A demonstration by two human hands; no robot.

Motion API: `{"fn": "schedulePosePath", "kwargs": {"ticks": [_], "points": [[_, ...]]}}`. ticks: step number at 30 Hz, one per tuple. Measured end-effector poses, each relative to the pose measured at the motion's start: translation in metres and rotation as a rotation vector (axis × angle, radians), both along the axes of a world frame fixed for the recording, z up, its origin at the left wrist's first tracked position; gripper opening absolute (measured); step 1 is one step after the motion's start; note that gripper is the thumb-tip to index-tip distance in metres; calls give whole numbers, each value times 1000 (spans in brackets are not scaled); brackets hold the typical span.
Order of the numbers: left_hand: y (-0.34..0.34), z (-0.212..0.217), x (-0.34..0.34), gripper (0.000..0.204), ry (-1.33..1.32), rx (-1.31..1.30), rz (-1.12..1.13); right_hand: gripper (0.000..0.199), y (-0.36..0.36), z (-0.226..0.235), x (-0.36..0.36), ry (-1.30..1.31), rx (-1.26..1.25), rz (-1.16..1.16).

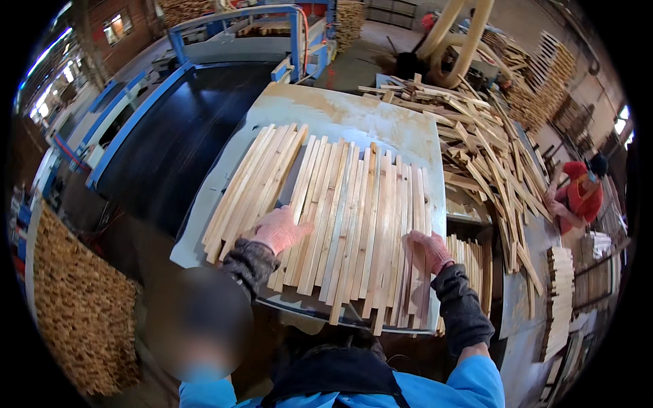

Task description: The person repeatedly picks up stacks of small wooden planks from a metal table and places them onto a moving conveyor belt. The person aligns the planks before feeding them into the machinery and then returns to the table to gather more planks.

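Blue sleeves: the person's arms [476,381] come in from the near side, dark cuffs [462,302] over the wrists.
Right hand: in a pinkish glove, the right hand [430,251] is at the right side of the main row, near the worktop's right edge — fingers bent, though whether they grip a strip I cannot tell.
Left hand: gloved alike, the left hand [281,229] is open, fingers spread over the left side of the main row.
Main row: wooden strips [347,224] lie side by side, their uneven near ends by the worktop's near edge.
Smaller group: more strips [257,180] lie along the left edge, a narrow gap from the main row.
Worktop: the pale worktop [401,126] shows bare toward its far edge and far right corner.
Left of worktop: a tall wood stack [78,299] stands close by; farther off, a black belt [183,129] runs in a blue frame.
Right of worktop: loose strips [490,149] lie in a jumbled heap — beyond it, a co-worker in red [583,194].
Far side: pale hoses [476,34] hang behind the heap.
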State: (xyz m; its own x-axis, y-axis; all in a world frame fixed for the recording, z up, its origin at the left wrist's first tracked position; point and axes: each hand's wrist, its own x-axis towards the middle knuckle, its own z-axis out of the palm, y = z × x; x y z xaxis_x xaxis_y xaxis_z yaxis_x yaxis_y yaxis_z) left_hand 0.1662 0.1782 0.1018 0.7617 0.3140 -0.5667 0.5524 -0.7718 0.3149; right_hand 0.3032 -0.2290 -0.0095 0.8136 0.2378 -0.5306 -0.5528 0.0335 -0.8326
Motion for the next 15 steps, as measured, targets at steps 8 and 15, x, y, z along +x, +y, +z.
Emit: {"fn": "schedulePosePath", "kwargs": {"ticks": [8, 15], "points": [[24, -60, -88, 95, -519, 244, -369, 105, 49, -2, -6, -368, -1335, 118], [33, -99, -101, 92, -692, 259, -425, 86, 129, 63, 10, -723, -1356, 119]]}}
